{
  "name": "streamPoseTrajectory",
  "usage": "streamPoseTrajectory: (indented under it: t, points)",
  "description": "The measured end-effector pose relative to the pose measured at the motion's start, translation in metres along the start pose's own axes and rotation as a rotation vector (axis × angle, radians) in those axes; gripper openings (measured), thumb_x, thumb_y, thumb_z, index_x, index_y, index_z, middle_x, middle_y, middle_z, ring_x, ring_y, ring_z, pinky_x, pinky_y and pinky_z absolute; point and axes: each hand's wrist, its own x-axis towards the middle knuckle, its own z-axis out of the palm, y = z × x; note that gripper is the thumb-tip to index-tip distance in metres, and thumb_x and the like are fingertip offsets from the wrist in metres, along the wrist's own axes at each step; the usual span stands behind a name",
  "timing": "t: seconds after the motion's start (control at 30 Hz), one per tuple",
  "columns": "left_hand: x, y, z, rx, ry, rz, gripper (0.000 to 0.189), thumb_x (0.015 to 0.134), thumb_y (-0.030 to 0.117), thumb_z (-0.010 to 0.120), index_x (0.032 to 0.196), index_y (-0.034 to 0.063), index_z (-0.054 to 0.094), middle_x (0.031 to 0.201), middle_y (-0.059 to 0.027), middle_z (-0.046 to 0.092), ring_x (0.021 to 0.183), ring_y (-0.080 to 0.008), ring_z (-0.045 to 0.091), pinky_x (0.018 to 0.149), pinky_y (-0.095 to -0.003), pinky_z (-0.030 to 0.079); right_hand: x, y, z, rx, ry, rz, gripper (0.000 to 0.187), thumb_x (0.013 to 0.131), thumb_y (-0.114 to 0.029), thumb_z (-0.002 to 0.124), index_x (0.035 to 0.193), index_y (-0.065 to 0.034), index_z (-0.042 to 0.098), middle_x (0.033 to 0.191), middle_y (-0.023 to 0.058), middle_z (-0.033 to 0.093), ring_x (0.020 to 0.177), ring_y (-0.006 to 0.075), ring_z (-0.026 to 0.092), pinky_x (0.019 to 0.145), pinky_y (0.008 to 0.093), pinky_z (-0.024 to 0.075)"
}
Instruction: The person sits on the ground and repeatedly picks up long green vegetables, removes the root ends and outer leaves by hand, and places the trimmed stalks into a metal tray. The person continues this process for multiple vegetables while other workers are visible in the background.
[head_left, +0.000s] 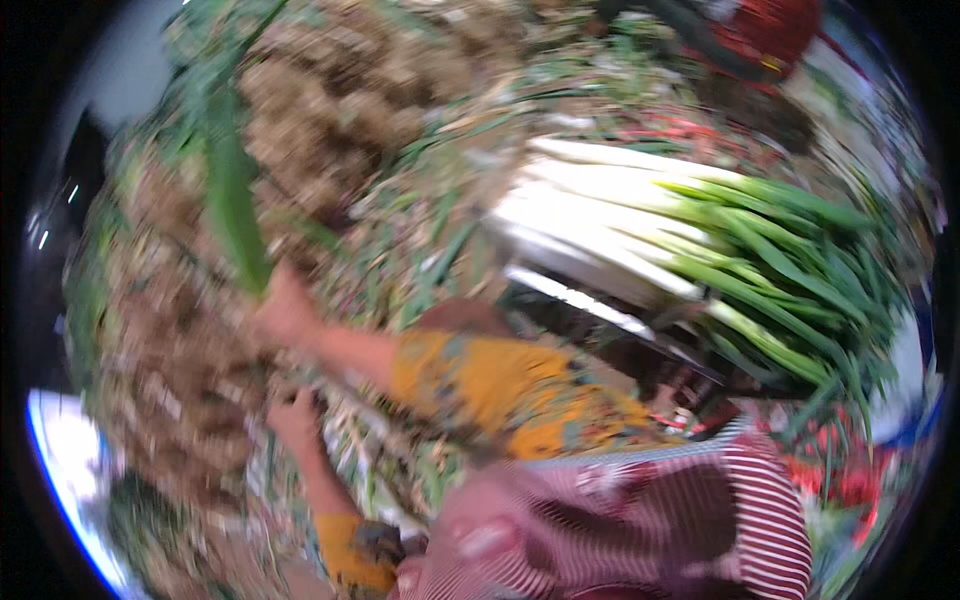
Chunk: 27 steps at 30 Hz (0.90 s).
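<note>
My right hand (289, 311), at left centre, is closed around the lower part of a green onion's broad leaves (234, 202), which rise towards the top left. Below it, my left hand (296, 412) is beside the heap of green onions with brown roots (195, 360). Its fingers are bent, but blur hides whether they hold anything. Right of centre lies a pile of long green onions (600, 210) with clean white shanks to the left and green leaves to the right. It rests on a low metal stand (577, 300).
More rooty, unpeeled onions (330, 127) are heaped at the upper left. Loose leaves and peelings (420, 255) litter the ground between the heaps. A red object (772, 34) stands at the top right; red strips (832, 465) lie at the lower right. Striped maroon cloth (637, 517) covers my lap.
</note>
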Motion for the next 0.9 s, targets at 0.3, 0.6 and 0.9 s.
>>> streamPoseTrajectory:
  t: [0.3,0.6,0.9]
  points:
    - [-0.052,-0.033,-0.013,-1.281,-0.024,-0.008,0.017,0.086,0.007,0.053,0.073,0.0111,0.044,0.064,0.0005,0.041,0.052,-0.011,0.037,0.054,-0.0287,0.036,0.043,-0.027,-0.077,0.737,0.001,0.13,0.021,0.08,-0.021,0.065,0.088,-0.0031,0.055,0.065,0.0038,0.052,0.05,0.0116,0.049,0.047,0.0298,0.0431]
    - [-0.112,-0.123,-0.086,-0.421,0.274,-0.199,0.013,0.083,0.015,0.058,0.077,0.0047,0.055,0.056,0.0032,0.044,0.041,-0.0032,0.033,0.037,-0.0202,0.025,0.031,-0.036,-0.07,0.847,-0.045,0.114,0.022,0.079,-0.02,0.068,0.087,-0.0035,0.056,0.061,0.0013,0.048,0.045,0.0114,0.044,0.042,0.0273,0.0386]
    - [-0.028,0.01,0.012,0.179,0.212,0.346,0.021,0.069,0.014,0.069,0.082,0.0004,0.06,0.071,-0.0132,0.063,0.063,-0.0236,0.061,0.063,-0.0316,0.049,0.006,0.008,-0.003,0.491,0.0,0.042,0.029,0.078,-0.021,0.072,0.088,-0.0004,0.054,0.076,0.0046,0.054,0.066,0.0134,0.05,0.059,0.0292,0.0419]
